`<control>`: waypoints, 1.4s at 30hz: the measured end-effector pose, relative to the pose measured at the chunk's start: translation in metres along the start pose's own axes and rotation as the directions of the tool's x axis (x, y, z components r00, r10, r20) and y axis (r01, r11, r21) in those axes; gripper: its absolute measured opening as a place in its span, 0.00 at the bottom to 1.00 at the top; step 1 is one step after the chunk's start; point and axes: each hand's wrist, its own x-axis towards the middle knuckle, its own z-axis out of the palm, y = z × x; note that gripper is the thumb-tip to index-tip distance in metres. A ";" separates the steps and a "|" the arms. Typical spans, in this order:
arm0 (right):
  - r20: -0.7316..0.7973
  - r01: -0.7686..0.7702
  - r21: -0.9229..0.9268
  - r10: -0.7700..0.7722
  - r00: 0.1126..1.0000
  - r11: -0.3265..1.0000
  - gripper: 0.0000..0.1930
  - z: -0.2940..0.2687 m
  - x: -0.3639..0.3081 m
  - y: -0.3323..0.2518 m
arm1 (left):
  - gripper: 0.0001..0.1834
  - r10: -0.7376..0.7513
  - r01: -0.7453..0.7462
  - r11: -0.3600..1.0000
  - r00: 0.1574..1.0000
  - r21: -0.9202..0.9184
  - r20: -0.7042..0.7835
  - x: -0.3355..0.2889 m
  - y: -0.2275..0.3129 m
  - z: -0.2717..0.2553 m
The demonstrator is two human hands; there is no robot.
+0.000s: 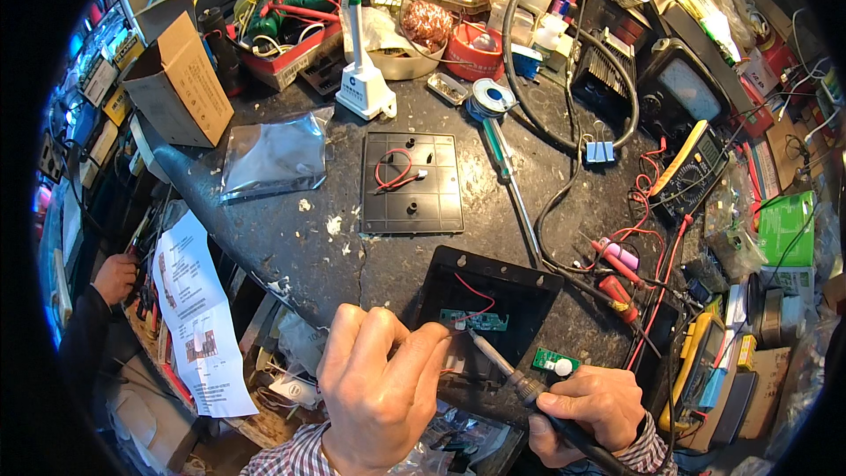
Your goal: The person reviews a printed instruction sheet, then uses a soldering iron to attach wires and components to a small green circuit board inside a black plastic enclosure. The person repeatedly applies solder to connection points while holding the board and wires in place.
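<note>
My right hand (592, 414) grips a soldering iron (498, 360) by its dark handle. Its tip touches or nearly touches a small green circuit board (489, 321) inside an open black plastic box (529, 293). A thin red wire (476, 286) curves up from that board. At the board's left end, my left hand (374, 379) is closed in a pinch; what sits between the fingertips is hidden. Close to my right hand lies a second small green board (553, 360) with a round white part. Beyond the box is a square black plastic cover (412, 203) with a red-and-black connector lead (397, 178).
A screwdriver (511, 178) and a solder spool (491, 97) lie behind the box. Multimeter leads (617, 273) and a thick black cable (564, 203) run along the right. A silver bag (278, 154), a white antenna (363, 88) and a printed sheet (198, 326) are leftward. Another person's hand (115, 278) shows far left.
</note>
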 end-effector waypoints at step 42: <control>0.111 -0.131 -0.059 0.137 0.984 0.990 0.17 -0.004 -0.013 0.000 | 0.11 0.019 -0.017 0.997 1.000 -0.075 0.021 0.000 -0.008 0.000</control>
